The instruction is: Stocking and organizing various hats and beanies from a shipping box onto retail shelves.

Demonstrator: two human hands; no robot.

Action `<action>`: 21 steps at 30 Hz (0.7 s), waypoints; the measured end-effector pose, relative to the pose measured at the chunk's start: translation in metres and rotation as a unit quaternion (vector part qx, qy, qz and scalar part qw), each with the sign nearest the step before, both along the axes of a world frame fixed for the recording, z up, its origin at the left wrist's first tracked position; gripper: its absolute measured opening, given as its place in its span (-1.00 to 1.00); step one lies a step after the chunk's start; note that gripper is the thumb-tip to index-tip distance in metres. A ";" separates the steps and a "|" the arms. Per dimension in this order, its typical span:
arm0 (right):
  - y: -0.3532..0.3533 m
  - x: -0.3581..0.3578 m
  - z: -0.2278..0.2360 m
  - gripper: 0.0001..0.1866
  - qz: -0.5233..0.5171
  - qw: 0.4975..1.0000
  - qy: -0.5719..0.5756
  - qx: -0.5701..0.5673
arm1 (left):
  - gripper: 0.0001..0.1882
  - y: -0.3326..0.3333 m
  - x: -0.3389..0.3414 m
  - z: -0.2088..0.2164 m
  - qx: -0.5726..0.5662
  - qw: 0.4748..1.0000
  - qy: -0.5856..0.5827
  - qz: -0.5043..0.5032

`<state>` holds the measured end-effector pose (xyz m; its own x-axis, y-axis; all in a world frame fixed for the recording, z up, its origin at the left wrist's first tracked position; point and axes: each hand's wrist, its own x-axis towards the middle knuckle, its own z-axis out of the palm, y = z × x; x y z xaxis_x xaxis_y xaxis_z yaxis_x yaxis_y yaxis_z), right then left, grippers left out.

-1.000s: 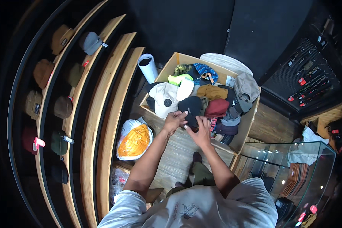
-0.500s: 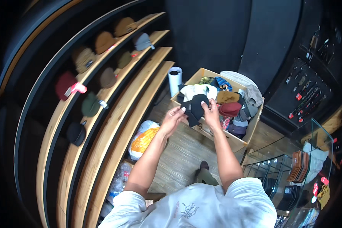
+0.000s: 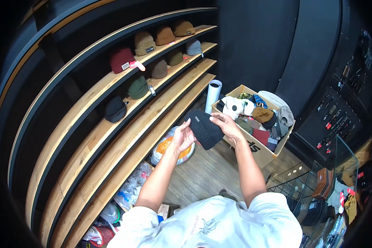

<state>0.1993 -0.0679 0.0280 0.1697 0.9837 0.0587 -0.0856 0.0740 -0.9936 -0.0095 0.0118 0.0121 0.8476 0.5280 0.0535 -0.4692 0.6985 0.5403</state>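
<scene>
Between my two hands I hold a black ribbed knit beanie with a small label on its folded cuff. My left hand grips the cuff's left edge, thumb on top. On the other side my right hand pinches the upper right edge, thumb over the knit. Just beyond my right hand stands an open cardboard box heaped with hats and caps, among them a white cap and a brown knit hat. The beanie hangs above the floor, apart from the box.
Curved wooden shelves run along the left, with a maroon beanie, a green beanie, a black beanie and several others. A white tube stands beside the box. Bags lie under the shelves; a glass case is at right.
My hands have drawn the black beanie away from above the box, toward the shelves, and it now shows its cuff and label. The view has turned left.
</scene>
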 end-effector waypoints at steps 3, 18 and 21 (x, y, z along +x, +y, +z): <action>-0.004 -0.013 0.009 -0.62 -0.039 0.998 0.044 0.021 | -0.47 -0.006 -0.016 -0.002 0.003 1.000 -0.014 0.008; -0.002 -0.001 -0.003 -0.63 0.042 0.999 0.010 -0.025 | -0.44 -0.040 0.003 -0.007 0.022 0.993 0.062 0.095; 0.005 0.011 -0.011 -0.66 0.054 0.998 0.043 0.003 | -0.47 -0.037 0.012 -0.015 0.003 0.992 0.019 0.123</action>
<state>0.2105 -0.0625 0.0171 0.0678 0.9962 0.0547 -0.1775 0.0660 -0.9819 0.0030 -0.0255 -0.0029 0.6938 0.7196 0.0275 -0.6051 0.5619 0.5641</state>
